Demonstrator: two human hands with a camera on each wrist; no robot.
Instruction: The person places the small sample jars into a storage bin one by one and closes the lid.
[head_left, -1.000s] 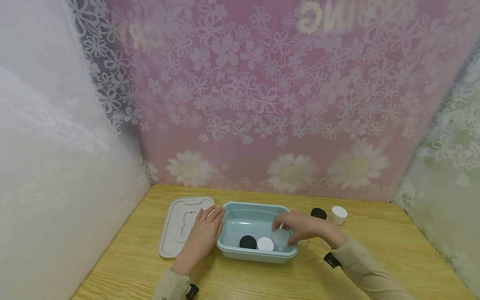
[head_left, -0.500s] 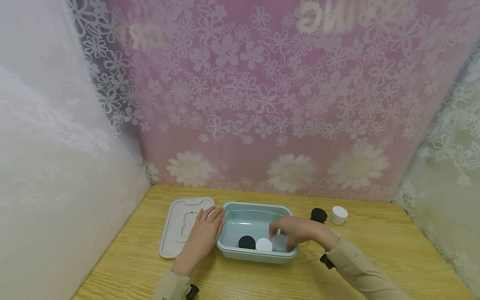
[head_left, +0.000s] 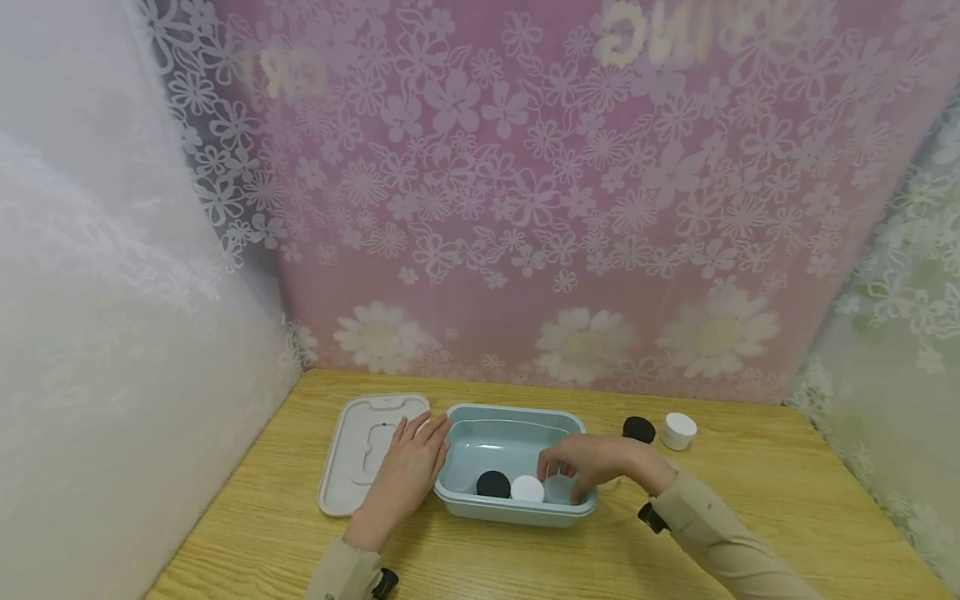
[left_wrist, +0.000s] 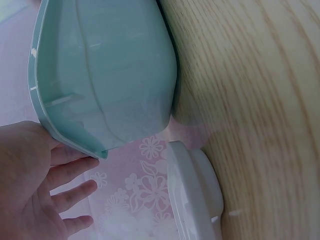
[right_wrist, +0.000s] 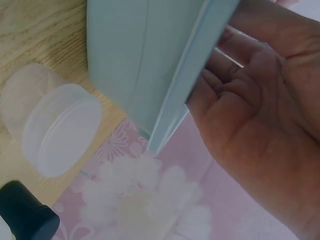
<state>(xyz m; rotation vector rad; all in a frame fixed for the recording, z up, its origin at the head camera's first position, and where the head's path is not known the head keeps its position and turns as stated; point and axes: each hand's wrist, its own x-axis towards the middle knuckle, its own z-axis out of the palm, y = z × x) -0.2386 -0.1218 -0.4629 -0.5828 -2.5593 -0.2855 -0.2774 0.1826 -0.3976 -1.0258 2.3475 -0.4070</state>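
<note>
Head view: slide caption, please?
Left hand touching a blue box, right hand inside, holding a translucent jar near a white-topped jar and black-topped jar.

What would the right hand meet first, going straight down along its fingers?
First the clear jar that the right hand grips, then probably the box floor; whether the jar touches it is unclear.

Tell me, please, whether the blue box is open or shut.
The box is open: a black cap shows inside, and the lid lies on the table, beside it.
</note>
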